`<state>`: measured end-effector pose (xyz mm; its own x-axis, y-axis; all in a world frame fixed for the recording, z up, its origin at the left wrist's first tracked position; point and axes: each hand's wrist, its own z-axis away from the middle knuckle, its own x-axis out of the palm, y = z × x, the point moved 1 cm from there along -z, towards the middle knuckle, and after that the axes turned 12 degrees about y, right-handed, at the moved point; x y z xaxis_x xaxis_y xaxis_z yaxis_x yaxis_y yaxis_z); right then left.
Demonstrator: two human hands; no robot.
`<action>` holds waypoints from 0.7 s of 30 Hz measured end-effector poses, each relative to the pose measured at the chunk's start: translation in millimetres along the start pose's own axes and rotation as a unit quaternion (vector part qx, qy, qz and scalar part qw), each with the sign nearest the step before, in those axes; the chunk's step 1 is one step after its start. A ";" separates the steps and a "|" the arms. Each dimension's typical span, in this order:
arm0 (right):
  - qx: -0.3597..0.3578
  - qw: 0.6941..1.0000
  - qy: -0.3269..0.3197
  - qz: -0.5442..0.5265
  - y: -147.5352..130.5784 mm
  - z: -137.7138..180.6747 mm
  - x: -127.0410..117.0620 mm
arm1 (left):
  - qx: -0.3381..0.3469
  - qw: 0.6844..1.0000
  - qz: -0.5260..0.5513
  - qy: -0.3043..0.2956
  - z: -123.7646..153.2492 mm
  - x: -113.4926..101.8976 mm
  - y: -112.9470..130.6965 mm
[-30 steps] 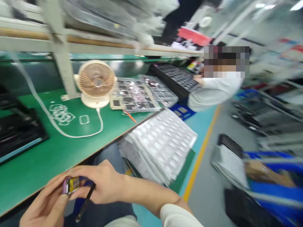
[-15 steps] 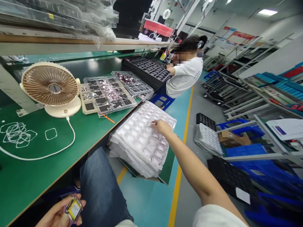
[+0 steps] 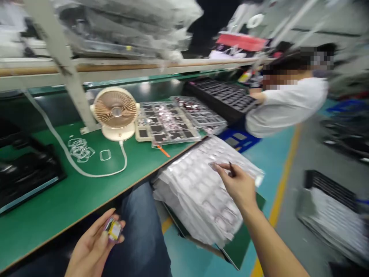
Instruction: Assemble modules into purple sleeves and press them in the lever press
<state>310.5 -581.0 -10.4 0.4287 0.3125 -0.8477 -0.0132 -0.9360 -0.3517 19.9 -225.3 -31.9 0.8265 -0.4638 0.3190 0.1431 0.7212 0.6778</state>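
Observation:
My left hand (image 3: 90, 246) is low in the view, over my lap, with its fingers curled round a small purple-and-yellow device (image 3: 113, 229). My right hand (image 3: 236, 184) is stretched out above a stack of clear blister trays (image 3: 198, 192) that stands beside the bench. Its thumb and forefinger pinch a small pale part (image 3: 213, 166), and a thin black tool (image 3: 231, 169) sticks up between the fingers. The view is smeared by motion, so I cannot make out the part's details.
On the green bench (image 3: 57, 200) stand a beige fan (image 3: 116, 112) with a white cable, clear rings (image 3: 82, 149), trays of parts (image 3: 167, 124) and a black tray (image 3: 25, 171) at left. A co-worker in white (image 3: 285, 102) sits farther along. More trays (image 3: 331, 209) lie on the floor at right.
My right hand has drawn back from the tray stack and now pinches a small part. The view has swung left, and my left hand with the device sits higher in it.

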 end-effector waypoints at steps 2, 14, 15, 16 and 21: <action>-0.090 0.983 0.029 -0.154 -58.2 52.6 -0.9 | 0.032 0.999 0.024 -0.014 0.9 9.3 4.5; -0.404 0.702 -0.158 -0.565 -268.0 212.7 15.8 | 0.175 0.979 0.102 -0.036 -5.5 -37.3 34.1; -0.410 0.703 -0.172 -0.555 -269.5 213.8 17.0 | 0.182 0.977 0.101 -0.036 -6.3 -43.2 35.6; -0.417 0.704 -0.184 -0.545 -270.7 214.5 18.1 | 0.190 0.976 0.099 -0.038 -7.2 -48.5 36.6; -0.453 0.702 -0.225 -0.501 -276.4 211.2 22.6 | 0.232 0.969 0.069 -0.055 -13.3 -65.7 37.3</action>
<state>133.1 -281.0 -16.1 -0.5186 0.7166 -0.4664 0.7592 0.1351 -0.6366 -21.8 -161.1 -36.4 0.7541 -0.4494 0.4789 -0.2453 0.4836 0.8402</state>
